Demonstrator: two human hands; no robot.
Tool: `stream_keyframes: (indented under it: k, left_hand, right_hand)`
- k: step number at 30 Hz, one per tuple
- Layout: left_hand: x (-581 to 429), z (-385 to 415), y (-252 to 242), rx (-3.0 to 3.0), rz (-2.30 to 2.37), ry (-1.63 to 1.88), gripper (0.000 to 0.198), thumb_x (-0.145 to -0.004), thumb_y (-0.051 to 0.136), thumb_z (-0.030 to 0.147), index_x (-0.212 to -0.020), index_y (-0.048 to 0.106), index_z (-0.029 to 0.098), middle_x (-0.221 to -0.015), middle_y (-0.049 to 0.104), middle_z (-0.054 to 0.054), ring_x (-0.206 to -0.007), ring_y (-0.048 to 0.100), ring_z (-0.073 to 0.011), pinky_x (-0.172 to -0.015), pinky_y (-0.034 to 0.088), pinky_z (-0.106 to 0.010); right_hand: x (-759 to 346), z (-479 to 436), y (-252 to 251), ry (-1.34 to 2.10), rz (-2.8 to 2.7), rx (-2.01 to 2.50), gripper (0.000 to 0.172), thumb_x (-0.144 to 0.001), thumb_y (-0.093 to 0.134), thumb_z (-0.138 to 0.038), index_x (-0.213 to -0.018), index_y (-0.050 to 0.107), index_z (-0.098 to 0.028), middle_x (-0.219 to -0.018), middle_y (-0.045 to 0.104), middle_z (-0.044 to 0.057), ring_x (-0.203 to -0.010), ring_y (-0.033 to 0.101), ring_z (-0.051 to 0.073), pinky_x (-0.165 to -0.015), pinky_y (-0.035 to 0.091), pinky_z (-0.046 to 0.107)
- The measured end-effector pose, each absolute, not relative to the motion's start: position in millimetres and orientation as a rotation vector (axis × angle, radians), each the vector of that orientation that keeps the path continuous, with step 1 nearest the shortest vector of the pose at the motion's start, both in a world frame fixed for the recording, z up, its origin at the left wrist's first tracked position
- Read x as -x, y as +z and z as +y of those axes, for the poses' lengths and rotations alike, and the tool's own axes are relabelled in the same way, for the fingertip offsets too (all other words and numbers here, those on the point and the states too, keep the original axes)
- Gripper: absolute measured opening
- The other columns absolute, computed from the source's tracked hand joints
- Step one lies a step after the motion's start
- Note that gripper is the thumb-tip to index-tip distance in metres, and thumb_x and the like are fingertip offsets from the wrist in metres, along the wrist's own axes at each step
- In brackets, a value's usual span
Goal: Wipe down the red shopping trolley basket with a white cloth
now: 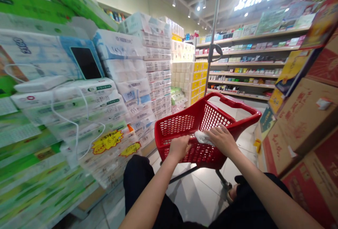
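Observation:
A red plastic shopping cart [174, 125] with a perforated basket stands in front of my knees. My left hand [180, 148] is closed round the basket's near rim, thumb toward the right. Just right of it, my right hand [221, 140] presses a crumpled white cloth [202, 137] against the same rim. Its fingers are bent over the cloth, hiding part of it; whether it is fabric or paper I cannot tell. The cart's red handle [235, 103] rises at the far right side, touched by neither hand.
Stacked tissue packs [132, 81] line the left, with a phone [87, 63] leaning there and a white cable [77, 134] hanging down. Cardboard boxes [303, 116] are piled at right. A metal pole [213, 35] rises behind the basket; stocked shelves [243, 63] stand beyond.

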State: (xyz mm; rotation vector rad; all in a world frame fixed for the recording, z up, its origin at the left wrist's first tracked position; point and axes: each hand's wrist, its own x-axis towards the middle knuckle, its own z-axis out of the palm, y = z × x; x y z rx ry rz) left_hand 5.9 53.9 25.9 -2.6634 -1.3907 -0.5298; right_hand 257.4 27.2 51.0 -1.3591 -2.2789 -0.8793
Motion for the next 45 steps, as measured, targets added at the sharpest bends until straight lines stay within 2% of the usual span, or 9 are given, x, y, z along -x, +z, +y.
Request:
stream_keyframes:
  k: [3,7,11,15,21,25,28,33,45]
  left_hand:
    - [20,56,24,2.635,-1.471,-0.490,0.028,-0.090,0.054,0.048,-0.100,0.055,0.022,-0.094,0.065,-0.003,-0.087,0.062,-0.0196,-0.070,0.042,-0.028]
    - [34,57,19,2.581,-1.545,-0.498,0.032,-0.090,0.051,0.053,-0.096,0.055,0.022,-0.091,0.065,-0.003,-0.086,0.063,-0.0195,-0.068,0.040,-0.027]
    - [29,60,17,2.557,-1.580,-0.486,0.031,-0.089,0.054,0.052,-0.095,0.055,0.022,-0.090,0.065,-0.003,-0.086,0.063,-0.0196,-0.068,0.040,-0.026]
    - [25,63,18,2.552,-1.583,-0.478,0.031,-0.089,0.053,0.052,-0.096,0.055,0.022,-0.092,0.066,-0.004,-0.087,0.063,-0.0201,-0.068,0.041,-0.027]
    - [27,61,16,2.572,-1.580,-0.509,0.019,-0.089,0.057,0.038,-0.102,0.057,0.024,-0.096,0.067,-0.003,-0.091,0.063,-0.0192,-0.069,0.040,-0.026]
    - [29,60,15,2.560,-1.598,-0.506,0.026,-0.089,0.055,0.047,-0.099,0.057,0.023,-0.093,0.067,-0.004,-0.088,0.063,-0.0197,-0.069,0.040,-0.027]
    - [29,61,14,2.551,-1.600,-0.498,0.034,-0.089,0.051,0.055,-0.097,0.056,0.022,-0.092,0.066,-0.004,-0.087,0.063,-0.0198,-0.068,0.040,-0.026]
    - [29,64,13,2.541,-1.570,-0.519,0.035,-0.089,0.052,0.056,-0.094,0.055,0.022,-0.090,0.066,-0.003,-0.086,0.062,-0.0192,-0.067,0.038,-0.026]
    - [33,72,17,2.533,-1.596,-0.499,0.032,-0.089,0.052,0.054,-0.095,0.054,0.023,-0.093,0.066,-0.002,-0.088,0.062,-0.0187,-0.066,0.037,-0.026]
  right_hand:
    - [-285,25,59,-0.925,-2.207,1.386,0.030,-0.095,0.045,-0.036,-0.123,0.055,-0.029,-0.105,0.063,0.003,-0.103,0.050,0.021,-0.110,0.019,0.043]
    - [-293,24,58,-0.947,-2.126,1.454,0.028,-0.095,0.045,-0.035,-0.120,0.057,-0.028,-0.107,0.063,0.004,-0.108,0.049,0.023,-0.111,0.018,0.047]
    - [-271,22,49,-0.926,-2.038,1.534,0.026,-0.094,0.045,-0.029,-0.116,0.057,-0.026,-0.107,0.061,0.007,-0.112,0.047,0.025,-0.112,0.017,0.051]
    - [-220,23,33,-0.837,-2.075,1.497,0.030,-0.093,0.046,-0.027,-0.122,0.054,-0.028,-0.108,0.059,0.006,-0.109,0.047,0.025,-0.112,0.018,0.051]
    - [-157,28,18,-0.749,-2.135,1.425,0.031,-0.093,0.048,-0.031,-0.124,0.053,-0.029,-0.102,0.060,0.005,-0.102,0.049,0.022,-0.110,0.022,0.045]
    - [-185,27,25,-0.769,-2.216,1.340,0.033,-0.094,0.046,-0.025,-0.126,0.051,-0.029,-0.104,0.061,0.003,-0.101,0.052,0.019,-0.111,0.021,0.042]
    - [-232,25,34,-0.836,-2.186,1.371,0.035,-0.094,0.045,-0.024,-0.128,0.050,-0.029,-0.117,0.060,0.004,-0.115,0.049,0.021,-0.114,0.018,0.045]
    - [-291,23,44,-0.951,-2.072,1.446,0.038,-0.095,0.044,-0.026,-0.133,0.048,-0.027,-0.130,0.056,0.005,-0.129,0.040,0.023,-0.115,0.015,0.051]
    - [-265,29,42,-0.876,-1.946,1.550,0.036,-0.095,0.041,-0.025,-0.130,0.049,-0.028,-0.126,0.055,0.005,-0.128,0.038,0.024,-0.115,0.013,0.053]
